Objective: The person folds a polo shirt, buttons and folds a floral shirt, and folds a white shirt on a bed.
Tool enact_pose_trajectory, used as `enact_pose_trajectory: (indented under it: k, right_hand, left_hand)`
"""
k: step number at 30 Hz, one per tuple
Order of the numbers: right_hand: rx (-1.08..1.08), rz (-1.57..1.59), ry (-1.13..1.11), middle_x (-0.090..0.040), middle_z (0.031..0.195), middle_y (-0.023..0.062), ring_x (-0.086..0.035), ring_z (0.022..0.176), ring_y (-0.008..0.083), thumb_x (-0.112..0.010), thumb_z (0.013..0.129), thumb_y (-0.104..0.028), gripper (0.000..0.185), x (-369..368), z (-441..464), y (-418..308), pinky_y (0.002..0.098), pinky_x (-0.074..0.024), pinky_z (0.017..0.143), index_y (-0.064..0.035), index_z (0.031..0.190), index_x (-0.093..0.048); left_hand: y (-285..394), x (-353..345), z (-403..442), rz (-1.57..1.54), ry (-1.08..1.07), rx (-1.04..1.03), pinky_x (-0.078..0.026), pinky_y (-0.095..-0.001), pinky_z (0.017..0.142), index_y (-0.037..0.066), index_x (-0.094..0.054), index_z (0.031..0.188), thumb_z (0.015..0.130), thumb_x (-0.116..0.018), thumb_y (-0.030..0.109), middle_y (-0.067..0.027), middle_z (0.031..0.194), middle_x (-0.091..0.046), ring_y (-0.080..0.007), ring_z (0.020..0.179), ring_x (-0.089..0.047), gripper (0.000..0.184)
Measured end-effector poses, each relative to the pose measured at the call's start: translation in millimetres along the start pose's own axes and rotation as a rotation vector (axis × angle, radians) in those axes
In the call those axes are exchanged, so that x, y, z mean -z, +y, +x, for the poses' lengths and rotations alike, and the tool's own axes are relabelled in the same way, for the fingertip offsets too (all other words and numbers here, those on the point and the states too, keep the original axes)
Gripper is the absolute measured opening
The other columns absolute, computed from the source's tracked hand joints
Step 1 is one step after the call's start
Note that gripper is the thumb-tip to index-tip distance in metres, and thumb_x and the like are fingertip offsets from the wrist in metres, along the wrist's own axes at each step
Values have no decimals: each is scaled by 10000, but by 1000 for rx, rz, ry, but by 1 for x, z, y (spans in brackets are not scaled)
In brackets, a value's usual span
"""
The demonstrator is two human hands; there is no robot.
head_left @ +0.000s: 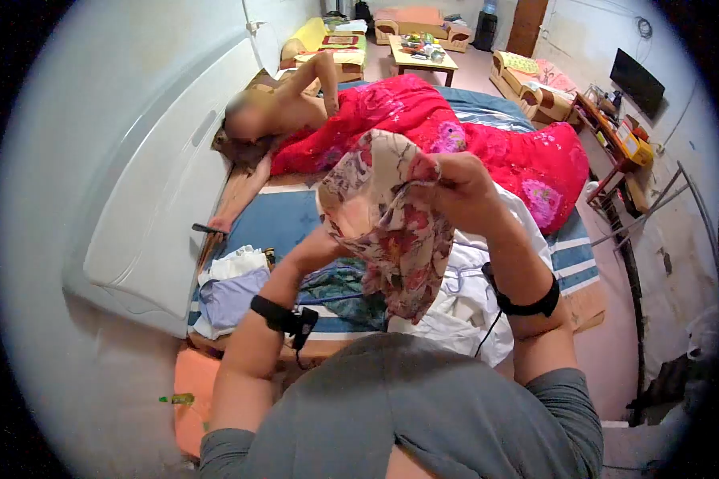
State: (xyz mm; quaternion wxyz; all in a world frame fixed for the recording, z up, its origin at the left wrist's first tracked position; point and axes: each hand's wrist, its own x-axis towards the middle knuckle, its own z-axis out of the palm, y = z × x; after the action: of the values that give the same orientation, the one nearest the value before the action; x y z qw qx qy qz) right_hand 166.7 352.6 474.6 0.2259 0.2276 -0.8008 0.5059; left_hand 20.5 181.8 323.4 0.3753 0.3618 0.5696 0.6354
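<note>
A floral garment (411,255), cream with red and purple flowers, hangs raised in front of me above the bed. My right hand (465,190) is closed on its upper right edge, near a pale cord. On the other side, my left hand (321,246) reaches up to the garment's left side. Cloth hides its fingers, so their grip cannot be made out. Beneath the garment lie white clothes (471,307) with thin cords and a dark green patterned cloth (343,283). A folded light-blue garment (236,297) rests left of my left forearm.
Another person (276,120) lies on the bed under a red floral quilt (407,104), holding a thin dark object (209,229). The white headboard (168,184) borders the left. Farther back stand a low table (423,60) and sofas. A metal frame (655,203) is at right.
</note>
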Motion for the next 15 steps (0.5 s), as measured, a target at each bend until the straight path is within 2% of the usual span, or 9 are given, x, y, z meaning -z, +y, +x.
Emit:
enact_pose_trajectory:
  k: [2, 3, 6, 7, 9, 10, 12, 13, 15]
  right_hand:
    - [-138, -112, 51, -561, 671, 21, -530, 647, 73, -615, 768, -4, 47, 16, -3, -6, 220, -430, 576, 16, 805, -594]
    - [-50, -419, 77, -555, 643, 39, -532, 625, 78, -611, 773, -17, 63, 28, -6, 0, 229, -429, 567, 19, 824, -606]
    - [-113, -619, 87, -562, 653, 62, -547, 613, 103, -602, 765, -22, 103, 57, -27, 17, 242, -431, 568, 13, 861, -614]
    - [-114, -619, 87, -562, 653, 62, -547, 613, 103, -602, 765, -22, 103, 60, -32, 21, 242, -431, 568, 13, 861, -614]
    - [-8, -677, 219, -568, 647, 101, -556, 548, 167, -594, 804, -101, 96, 59, -44, 25, 272, -444, 525, -21, 852, -618]
    - [-12, -672, 215, -568, 647, 101, -556, 548, 167, -594, 804, -101, 96, 57, -48, 19, 272, -444, 525, -21, 852, -618]
    - [-140, -652, 172, -582, 665, 109, -572, 566, 173, -578, 802, -95, 107, 51, -56, 1, 280, -446, 530, -23, 868, -621]
    - [-206, -672, 209, -567, 647, 115, -573, 576, 200, -525, 696, -13, 131, 46, -64, -1, 279, -433, 547, -8, 793, -613]
    - [-220, -673, 140, -544, 608, 105, -555, 542, 221, -537, 688, -25, 69, 38, -78, -16, 289, -417, 515, -20, 725, -595]
  left_hand:
    - [4, 29, -6, 54, -87, 88, -454, -256, 787, 72, -563, 1033, 814, -593, 86, -2, 956, -583, -104, 880, -537, 221]
    - [10, 38, -11, 92, 70, -22, -454, -246, 760, 70, -563, 1003, 809, -595, 80, 8, 911, -582, -93, 843, -540, 197]
    - [41, 56, -34, 264, 405, -292, -449, -234, 694, 62, -562, 922, 796, -591, 55, 11, 852, -570, -74, 781, -536, 130]
    - [52, 57, -41, 264, 404, -292, -449, -234, 694, 62, -562, 922, 796, -591, 55, 11, 852, -570, -74, 781, -536, 130]
    - [69, 56, -57, 558, 484, -524, -445, -254, 671, 65, -565, 900, 760, -593, 31, -33, 832, -580, -121, 747, -558, 147]
    - [75, 56, -65, 557, 487, -517, -445, -254, 671, 65, -565, 900, 760, -593, 31, -33, 832, -580, -121, 747, -558, 147]
    - [87, 56, -83, 973, 482, -670, -436, -279, 634, 77, -581, 868, 701, -600, 13, -83, 768, -577, -198, 701, -567, 180]
    - [95, 51, -92, 1085, 461, -703, -421, -302, 566, 89, -599, 811, 653, -617, 20, -105, 707, -559, -258, 634, -548, 173]
    - [98, 42, -116, 1051, 400, -658, -409, -299, 539, 87, -603, 788, 636, -626, 19, -93, 680, -552, -248, 607, -537, 168]
